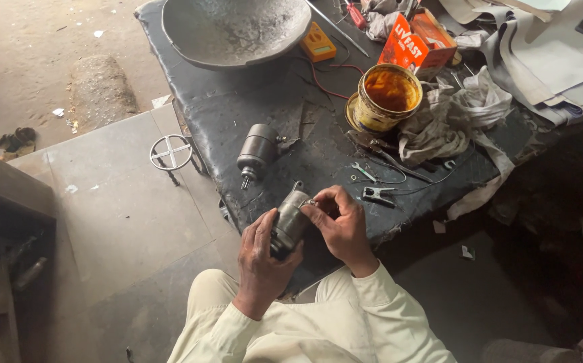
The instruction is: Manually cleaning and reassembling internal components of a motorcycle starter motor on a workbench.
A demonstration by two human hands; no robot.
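left hand: grips dark motor housing from below, at bench's near edge
right hand: fingertips pinch housing's top end
bench: black, grimy; second motor, grease tin, rags
floor: grey tiles, dirt beyond

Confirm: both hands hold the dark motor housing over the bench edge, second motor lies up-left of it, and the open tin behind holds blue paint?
Not blue. The head view shows the tin holding an orange-brown substance. The rest stands: left hand and right hand hold the motor housing over the bench edge, second motor up-left.
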